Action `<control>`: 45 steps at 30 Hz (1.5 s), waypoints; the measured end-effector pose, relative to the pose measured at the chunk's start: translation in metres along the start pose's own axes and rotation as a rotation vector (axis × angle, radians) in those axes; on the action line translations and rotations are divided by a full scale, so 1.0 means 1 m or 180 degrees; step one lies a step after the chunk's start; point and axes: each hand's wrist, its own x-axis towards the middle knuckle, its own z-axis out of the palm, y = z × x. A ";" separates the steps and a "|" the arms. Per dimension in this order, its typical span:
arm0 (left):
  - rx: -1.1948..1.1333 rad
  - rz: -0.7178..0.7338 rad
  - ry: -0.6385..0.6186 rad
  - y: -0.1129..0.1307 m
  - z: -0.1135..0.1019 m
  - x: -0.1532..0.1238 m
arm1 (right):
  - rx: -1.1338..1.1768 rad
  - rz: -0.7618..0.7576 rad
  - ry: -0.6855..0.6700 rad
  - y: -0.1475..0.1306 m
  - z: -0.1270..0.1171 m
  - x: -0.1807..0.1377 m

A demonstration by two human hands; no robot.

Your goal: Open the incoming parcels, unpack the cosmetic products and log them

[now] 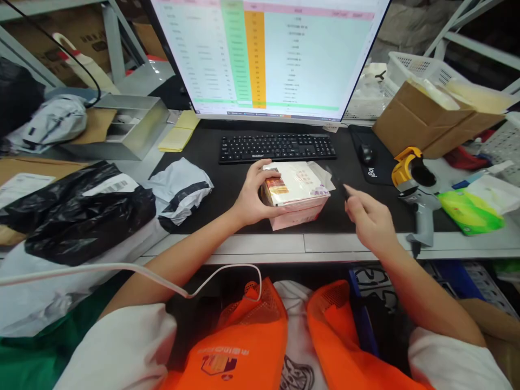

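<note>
My left hand (255, 195) grips the left end of a small pale box (300, 181), thumb along the front and fingers over the top. The box has a pinkish front, and a loose flap of clear wrap or card sticks out at its right end. Just right of the box, my right hand (371, 219) is closed round a thin dark tool (346, 192). The tool points toward the box with a gap between them; its blurred tip blends into the black desk mat (227, 208), so its exact kind is unclear.
Behind the box lie a black keyboard (278, 148) and a large monitor (284, 59). A mouse (366, 154), a yellow-grey barcode scanner (422, 200) and a green packet (471, 211) are to the right. Black and grey plastic parcels (89, 216) crowd the left. A white cable (162, 281) crosses in front.
</note>
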 end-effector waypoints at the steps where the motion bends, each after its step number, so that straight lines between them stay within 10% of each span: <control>1: 0.0051 -0.0019 0.0152 0.002 0.004 0.000 | -0.0220 -0.0252 -0.0077 -0.008 -0.003 -0.009; 29: 0.0889 -0.0027 0.0048 0.019 0.027 -0.029 | -0.1938 -0.1106 -0.0529 -0.028 0.010 -0.054; 45: 0.0984 -0.0057 0.0011 0.028 0.026 -0.029 | -0.1933 -0.0162 0.0144 0.060 -0.047 -0.018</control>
